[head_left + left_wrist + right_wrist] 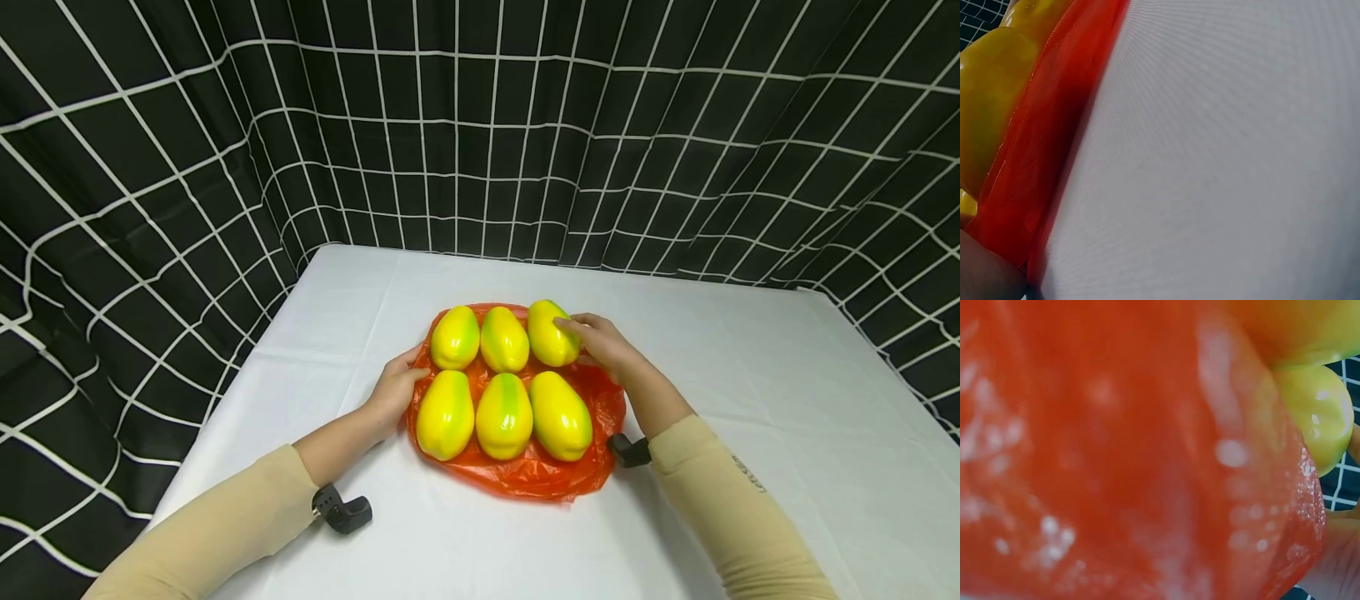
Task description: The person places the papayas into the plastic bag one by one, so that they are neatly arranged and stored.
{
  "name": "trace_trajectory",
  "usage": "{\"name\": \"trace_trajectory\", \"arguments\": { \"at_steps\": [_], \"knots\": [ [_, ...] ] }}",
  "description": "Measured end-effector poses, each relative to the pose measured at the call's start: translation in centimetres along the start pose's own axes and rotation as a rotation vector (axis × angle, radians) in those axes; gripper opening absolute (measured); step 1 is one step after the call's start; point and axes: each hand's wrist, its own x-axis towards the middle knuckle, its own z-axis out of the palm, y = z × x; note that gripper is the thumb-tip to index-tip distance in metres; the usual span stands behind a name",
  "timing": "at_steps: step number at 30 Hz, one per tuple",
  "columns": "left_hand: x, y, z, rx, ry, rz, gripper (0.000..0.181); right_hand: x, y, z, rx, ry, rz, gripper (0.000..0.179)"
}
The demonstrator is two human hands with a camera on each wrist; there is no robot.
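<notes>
Several glossy yellow mangoes with green streaks lie in two rows on a crumpled red plastic bag [517, 479]. At the far right of the back row, my right hand [606, 346] holds a mango [550, 337], thumb over its top and the other fingers behind it. My left hand [392, 393] grips the bag's left edge, thumb on top, beside the front-left mango [446, 417]. In the left wrist view the bag's edge [1054, 125] rises beside the fruit. Red film [1116, 456] fills most of the right wrist view, with the held mango [1319, 412] at its right.
A white cloth [360, 308] covers the table under the bag. Black curtains with a white grid [480, 125] hang behind the table and along both sides. Black wrist cameras sit at the left sleeve [341, 510] and the right sleeve [628, 451].
</notes>
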Motion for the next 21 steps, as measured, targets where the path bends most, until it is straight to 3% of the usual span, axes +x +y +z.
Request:
{"name": "trace_trajectory", "arguments": {
  "at_steps": [21],
  "knots": [
    [0.18, -0.06, -0.05, -0.005, -0.004, -0.002, 0.053, 0.51, 0.86, 0.78, -0.099, 0.018, -0.011, 0.072]
  ]
}}
